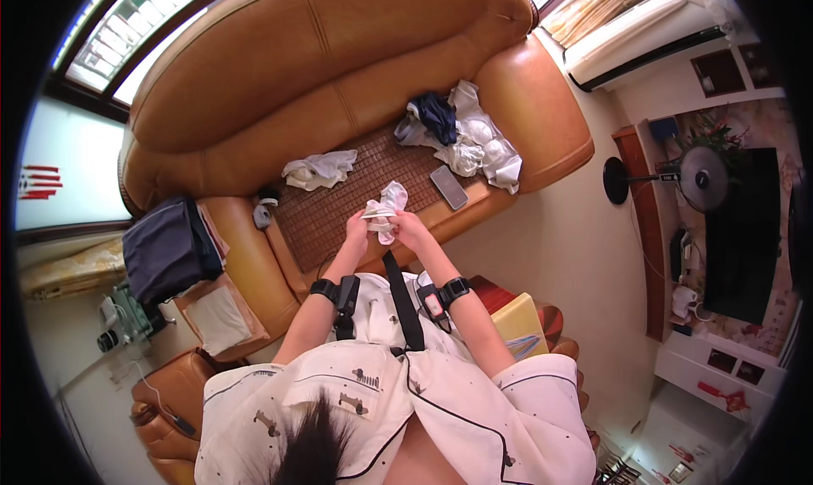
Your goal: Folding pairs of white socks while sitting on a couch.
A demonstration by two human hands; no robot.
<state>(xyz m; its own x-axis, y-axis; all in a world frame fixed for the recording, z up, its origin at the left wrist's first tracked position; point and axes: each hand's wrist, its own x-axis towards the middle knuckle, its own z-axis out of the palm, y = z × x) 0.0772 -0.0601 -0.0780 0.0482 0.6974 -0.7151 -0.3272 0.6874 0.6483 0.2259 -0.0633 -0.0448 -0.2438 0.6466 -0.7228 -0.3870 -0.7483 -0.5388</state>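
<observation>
My left hand (357,226) and my right hand (408,226) pinch a small white cloth item (383,212), possibly a sock, in front of my body. It looks bunched up, with one end sticking out beyond my fingers. Under it is the brown woven seat mat (298,231) of a tan leather sofa (267,66). A crumpled white garment (319,170) lies farther back on the mat. To the right is a heap of white clothes (486,139) with a navy garment (436,115) on it. A grey phone (448,187) rests beside that heap, near the seat's front edge.
Folded dark clothes (164,250) and a folded pale cloth (218,320) lie at the left armrest. Small dark and grey socks (264,209) sit in the seat's left corner. At right stand an electric fan (702,179) and a yellow container (522,323).
</observation>
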